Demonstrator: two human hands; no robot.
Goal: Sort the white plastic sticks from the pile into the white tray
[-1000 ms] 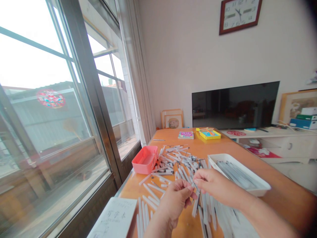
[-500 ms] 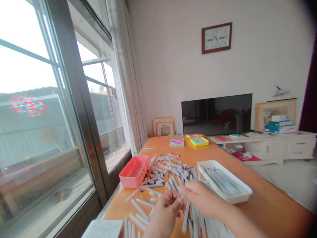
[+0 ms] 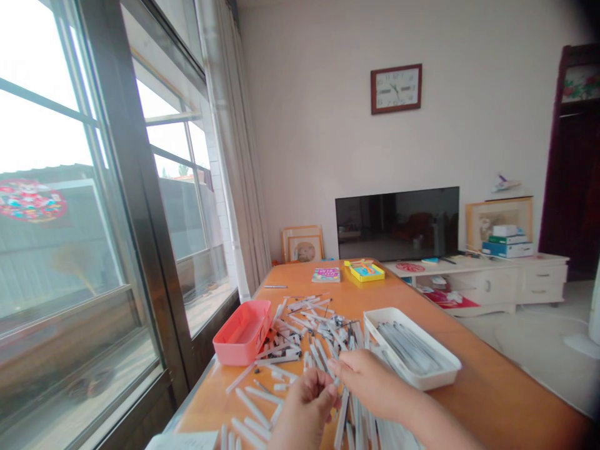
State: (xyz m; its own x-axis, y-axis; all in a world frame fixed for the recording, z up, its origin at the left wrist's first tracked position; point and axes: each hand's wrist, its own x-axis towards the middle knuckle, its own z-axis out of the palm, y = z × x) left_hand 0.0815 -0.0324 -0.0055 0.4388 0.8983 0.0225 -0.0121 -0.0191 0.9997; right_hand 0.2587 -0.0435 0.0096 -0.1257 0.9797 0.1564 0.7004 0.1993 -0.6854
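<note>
Over the heap of pen parts, my left hand (image 3: pixel 310 399) and my right hand (image 3: pixel 363 377) meet with their fingertips close together. Both are closed in a pinch on a thin whitish pen (image 3: pixel 335 379), mostly hidden by the fingers. Around and under them lie many loose whitish pen barrels (image 3: pixel 253 407) and small black pieces. Right of my right hand stands a white tray (image 3: pixel 447 380) holding a bundle of thin grey refills (image 3: pixel 405 345). A pink plastic basket (image 3: pixel 234 354) sits left of the heap.
At the table's far end lie a colourful booklet (image 3: pixel 326 275) and a yellow tray (image 3: pixel 370 277). A single pen (image 3: pixel 275 287) rests near the far left edge. White paper (image 3: pixel 185 441) shows at the near left. A glass door (image 3: pixel 94 250) borders the left side.
The camera view has turned slightly right and up, so the table things appear shifted left and a little lower. Both hands keep the same pinch over the heap.
</note>
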